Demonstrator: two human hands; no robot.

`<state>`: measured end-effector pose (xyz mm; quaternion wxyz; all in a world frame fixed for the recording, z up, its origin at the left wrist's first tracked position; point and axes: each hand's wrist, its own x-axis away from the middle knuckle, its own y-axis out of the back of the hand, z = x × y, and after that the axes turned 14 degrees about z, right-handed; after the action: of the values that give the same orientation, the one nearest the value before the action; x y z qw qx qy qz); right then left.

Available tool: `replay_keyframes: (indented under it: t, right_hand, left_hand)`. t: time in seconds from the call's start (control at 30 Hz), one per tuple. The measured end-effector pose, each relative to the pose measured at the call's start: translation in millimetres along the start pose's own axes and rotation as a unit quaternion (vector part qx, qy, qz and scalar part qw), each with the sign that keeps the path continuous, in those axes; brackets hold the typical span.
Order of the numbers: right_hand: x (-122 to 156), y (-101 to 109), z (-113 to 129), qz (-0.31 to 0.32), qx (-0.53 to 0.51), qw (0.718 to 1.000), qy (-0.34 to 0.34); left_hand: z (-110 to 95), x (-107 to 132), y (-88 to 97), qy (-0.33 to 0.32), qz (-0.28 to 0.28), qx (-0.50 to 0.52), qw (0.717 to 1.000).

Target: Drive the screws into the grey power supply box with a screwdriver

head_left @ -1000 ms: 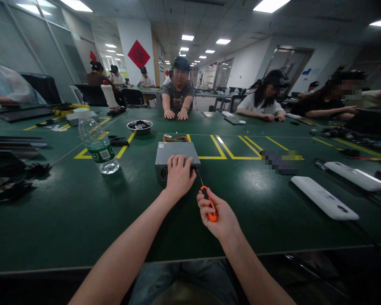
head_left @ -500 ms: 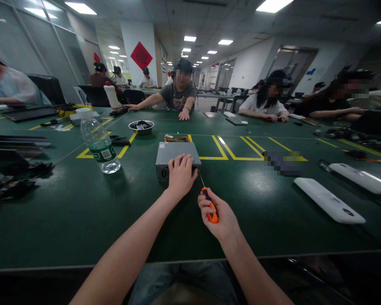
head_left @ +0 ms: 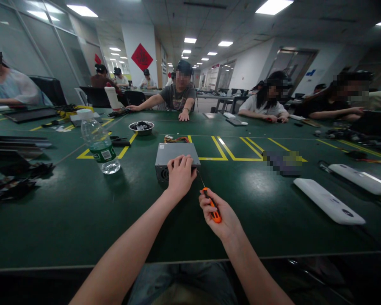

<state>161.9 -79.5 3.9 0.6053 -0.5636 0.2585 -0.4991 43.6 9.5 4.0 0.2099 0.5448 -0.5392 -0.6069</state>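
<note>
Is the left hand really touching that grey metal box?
Touching. The head view shows the left hand draped over the near edge of the grey metal box, its fingers resting on the top.

Tabletop (head_left: 139, 224): wide lane btwn bottle (head_left: 103, 154) & metal box (head_left: 174, 151), OK for a hand. R of screwdriver (head_left: 213, 206), open run to white device (head_left: 328, 200). Bottle stands upright, blocks reach to far L; dark parts (head_left: 9, 186) clutter there. Behind box: cables (head_left: 178, 139), steel bowl (head_left: 141, 132) back-L. L grip (head_left: 181, 176) covers box's nr R corner; screwdriver shaft crosses gap btwn grips.
</note>
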Motion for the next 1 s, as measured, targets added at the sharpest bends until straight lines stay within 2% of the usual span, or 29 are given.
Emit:
replay_keyframes:
  t: [0.17,0.4,0.73,0.87,0.93,0.97,1.0]
  right_hand:
    - [2,-2,-1,0.005,0.016,0.999,-0.030]
    - [1,-4,-1,-0.006,0.025,1.000,0.017]
    - [3,-6,-5,-0.004,0.051,0.999,-0.005]
    - [5,-6,-7,-0.018,0.093,0.994,0.047]
    - [8,-5,-10,-0.024,0.132,0.987,0.093]
    - [10,-3,-11,-0.024,0.159,0.980,0.119]
    - [12,-2,-13,-0.027,0.232,0.958,0.166]
  left_hand:
    - [0,0,-0.3,-0.002,-0.004,-0.008,1.000]
    - [-1,0,1.5,-0.001,-0.006,-0.012,1.000]
    - [-1,0,1.6,-0.002,-0.003,-0.010,1.000]
    - [-1,0,2.0,-0.005,-0.011,-0.008,1.000]
    - [-1,0,2.2,-0.010,-0.014,-0.009,1.000]
    - [-1,0,2.3,-0.011,-0.016,-0.009,1.000]
    - [-1,0,2.4,-0.011,-0.017,-0.010,1.000]
